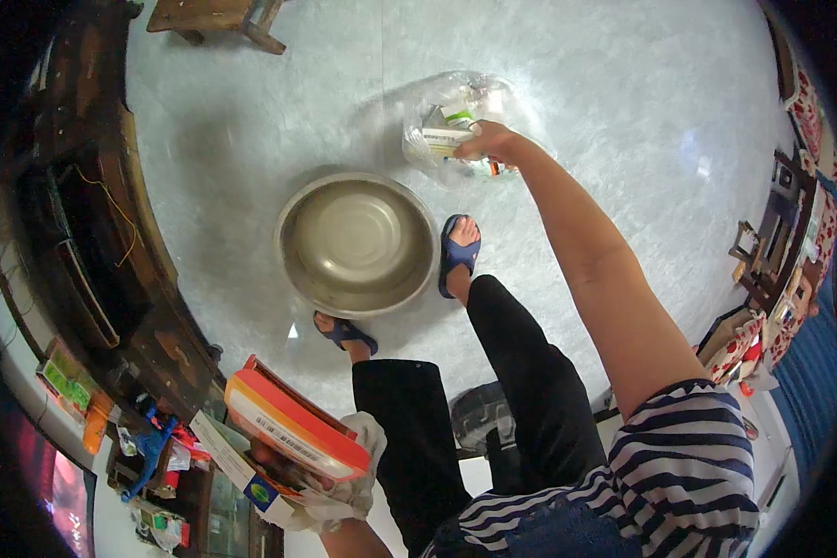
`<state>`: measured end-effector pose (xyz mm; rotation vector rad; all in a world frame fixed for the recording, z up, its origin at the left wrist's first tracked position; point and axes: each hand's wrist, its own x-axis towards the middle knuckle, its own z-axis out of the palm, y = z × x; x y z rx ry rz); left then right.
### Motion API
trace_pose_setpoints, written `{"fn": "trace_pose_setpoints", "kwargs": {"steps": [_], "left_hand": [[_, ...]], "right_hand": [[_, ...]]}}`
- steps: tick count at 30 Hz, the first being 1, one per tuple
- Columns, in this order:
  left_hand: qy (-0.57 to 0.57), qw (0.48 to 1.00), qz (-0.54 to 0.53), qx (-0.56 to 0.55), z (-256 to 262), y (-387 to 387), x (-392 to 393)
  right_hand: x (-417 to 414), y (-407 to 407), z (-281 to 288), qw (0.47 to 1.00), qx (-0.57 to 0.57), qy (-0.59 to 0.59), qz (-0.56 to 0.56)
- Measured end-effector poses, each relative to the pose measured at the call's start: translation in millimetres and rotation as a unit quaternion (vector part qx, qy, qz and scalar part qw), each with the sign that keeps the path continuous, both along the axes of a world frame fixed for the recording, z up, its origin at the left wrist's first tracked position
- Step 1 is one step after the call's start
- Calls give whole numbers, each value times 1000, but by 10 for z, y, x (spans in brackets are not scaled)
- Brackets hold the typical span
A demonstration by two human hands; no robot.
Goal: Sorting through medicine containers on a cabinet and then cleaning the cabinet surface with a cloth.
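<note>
My right hand (488, 141) reaches into a clear plastic bag (418, 143) on the floor. Its fingers hold the end of a small carton (441, 137) that bears a barcode. More small packages, one white and green (458, 116), show inside the bag. At the lower left, my left hand (354, 481) is mostly hidden by crumpled white material, a glove or a bag. It holds an orange-and-red box (296, 425) together with a white carton (240, 466) that has a blue-and-green corner. A wide metal basin (356, 240) stands before me with nothing visible inside.
My sandaled feet (462, 240) are beside the basin. A dark wooden cabinet (164, 342) runs along the left, with a lit screen (70, 495) beyond. A wooden stool (202, 15) stands at the top. A dark stool or seat (485, 418) is behind my legs. Cluttered furniture (781, 237) lines the right.
</note>
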<state>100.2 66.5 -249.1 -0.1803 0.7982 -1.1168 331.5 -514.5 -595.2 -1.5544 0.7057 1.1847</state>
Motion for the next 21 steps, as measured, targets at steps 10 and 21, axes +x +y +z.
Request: {"fn": "trace_pose_setpoints", "kwargs": {"steps": [10, 21], "left_hand": [[27, 998, -42, -34, -44, 275, -49], [28, 996, -61, -67, -75, 650, -331]], "right_hand": [[-604, -412, 133, 920, -248, -104, 285], [-299, 31, 317, 879, -335, -172, 292]]}}
